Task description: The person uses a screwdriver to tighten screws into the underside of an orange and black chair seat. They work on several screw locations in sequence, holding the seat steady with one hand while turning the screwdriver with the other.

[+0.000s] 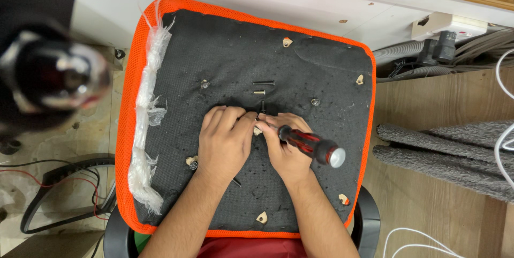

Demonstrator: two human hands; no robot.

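Note:
An upturned chair seat (316, 70), black underneath with an orange mesh edge, fills the middle of the view. My left hand (225, 143) presses on its centre, fingers curled down on a small part I cannot make out. My right hand (286, 148) grips a screwdriver with a red and black handle (310, 144), its tip pointing left under my fingers. Two loose screws (262, 86) lie on the black fabric just beyond my hands. Small holes with pale wood showing dot the seat.
A blurred dark and shiny object (51, 76) looms at the left. Black and red cables (59, 175) lie on the floor at lower left. A white wall socket with plugs (444, 36) and grey hoses sit at upper right, a grey mat (455, 151) at right.

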